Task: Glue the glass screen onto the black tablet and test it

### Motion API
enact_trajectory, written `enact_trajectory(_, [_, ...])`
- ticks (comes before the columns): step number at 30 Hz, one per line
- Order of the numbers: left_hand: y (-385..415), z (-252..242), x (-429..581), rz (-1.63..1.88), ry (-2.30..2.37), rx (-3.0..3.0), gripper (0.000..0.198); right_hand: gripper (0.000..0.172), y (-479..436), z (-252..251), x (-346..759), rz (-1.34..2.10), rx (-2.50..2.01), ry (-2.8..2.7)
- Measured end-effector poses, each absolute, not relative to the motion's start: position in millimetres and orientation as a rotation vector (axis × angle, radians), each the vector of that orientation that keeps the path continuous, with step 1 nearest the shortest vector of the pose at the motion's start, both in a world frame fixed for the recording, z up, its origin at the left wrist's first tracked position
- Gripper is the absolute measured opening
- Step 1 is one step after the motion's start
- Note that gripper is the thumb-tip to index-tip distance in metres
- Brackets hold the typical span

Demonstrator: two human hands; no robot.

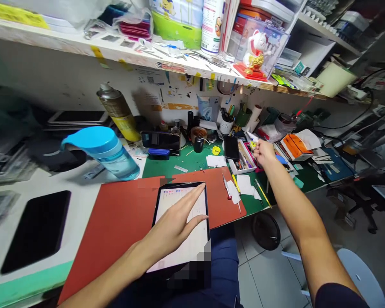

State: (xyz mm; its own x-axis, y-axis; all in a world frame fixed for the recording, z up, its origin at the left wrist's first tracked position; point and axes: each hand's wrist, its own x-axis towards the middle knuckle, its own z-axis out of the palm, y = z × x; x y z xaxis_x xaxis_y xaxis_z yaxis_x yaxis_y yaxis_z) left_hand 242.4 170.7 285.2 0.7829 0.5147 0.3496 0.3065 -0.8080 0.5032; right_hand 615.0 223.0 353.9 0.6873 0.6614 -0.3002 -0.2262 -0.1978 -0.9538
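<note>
A tablet [197, 231] with a lit white screen lies on the red mat [115, 218], its near end at the mat's front edge. My left hand [182, 214] rests over the screen, fingers stretched toward the far right corner and thumb apart. My right hand [263, 153] reaches out over the boxes of small tools at the back right; its fingers are closed round a small white item [252, 136] that I cannot make out well. Below it is a white tray [243, 158] of tools, beside a black phone [231, 148].
A blue-lidded water jug [112, 149] and a dark tablet [37, 231] stand and lie at left. A spray can [119, 112] is behind. A screwdriver [226, 186] lies on the mat's right part. A loaded shelf [141, 55] overhangs the bench.
</note>
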Motion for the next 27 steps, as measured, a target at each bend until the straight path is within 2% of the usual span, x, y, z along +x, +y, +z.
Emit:
enact_trajectory(4, [169.9,289.7,235.5,0.596,0.65,2.438,0.077,0.042,286.7,360.5,638.1,0.797,-1.705,-0.407])
enact_trajectory(8, [169.3,290.4,231.4,0.608,0.626,2.415,0.078,0.037,285.6,354.5,625.9,0.761,-1.753,-0.571])
enact_trajectory(11, [168.1,288.1,230.3,0.616,0.618,2.388,0.075,0.025,239.1,343.8,599.5,0.721,-1.736,-0.748])
enact_trajectory(15, [162.1,284.1,234.3,0.64,0.599,2.295,0.076,0.025,139.3,326.5,537.6,0.7,-1.658,-0.965])
enact_trajectory(16, [159.5,283.5,236.1,0.663,0.59,2.281,0.078,0.029,114.6,322.0,519.1,0.696,-1.605,-1.051])
enact_trajectory(18, [152.9,283.2,240.0,0.708,0.577,2.271,0.086,0.036,72.6,313.4,483.0,0.804,-1.54,-1.079])
enact_trajectory(23, [131.7,287.5,249.3,0.744,0.515,2.331,0.093,0.039,14.7,296.5,428.0,1.199,-1.377,-0.946])
enact_trajectory(27, [113.1,284.3,255.7,1.128,0.447,2.589,0.112,0.032,-18.5,289.8,419.5,1.233,-1.258,-0.821])
